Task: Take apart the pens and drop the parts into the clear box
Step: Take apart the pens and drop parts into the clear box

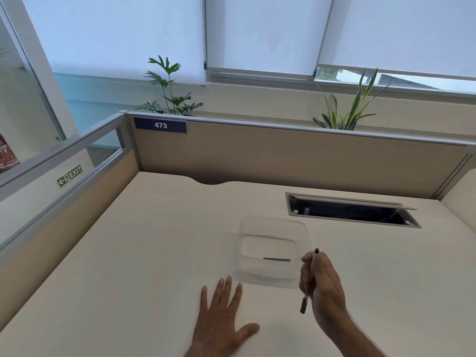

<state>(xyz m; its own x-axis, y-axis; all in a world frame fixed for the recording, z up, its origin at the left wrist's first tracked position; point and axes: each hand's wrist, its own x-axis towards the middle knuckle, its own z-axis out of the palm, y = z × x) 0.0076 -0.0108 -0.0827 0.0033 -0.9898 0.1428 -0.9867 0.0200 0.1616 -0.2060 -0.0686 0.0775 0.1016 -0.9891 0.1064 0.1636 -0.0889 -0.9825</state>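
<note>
A clear box (273, 222) stands on the cream desk in front of me, with one thin dark refill (277, 259) lying flat on its bottom. My right hand (323, 284) is at the box's near right corner, its fingers closed around a slim pen (311, 276) that has a clear barrel and dark ends. The pen stands nearly upright, one dark end above the fingers and the other below them. My left hand (222, 315) rests flat on the desk just left of the box's near edge, fingers spread, holding nothing.
An open cable hatch (353, 211) is sunk into the desk behind and to the right of the box. Beige partition walls (283, 155) close the desk at the back and the left. Two plants stand behind the back partition.
</note>
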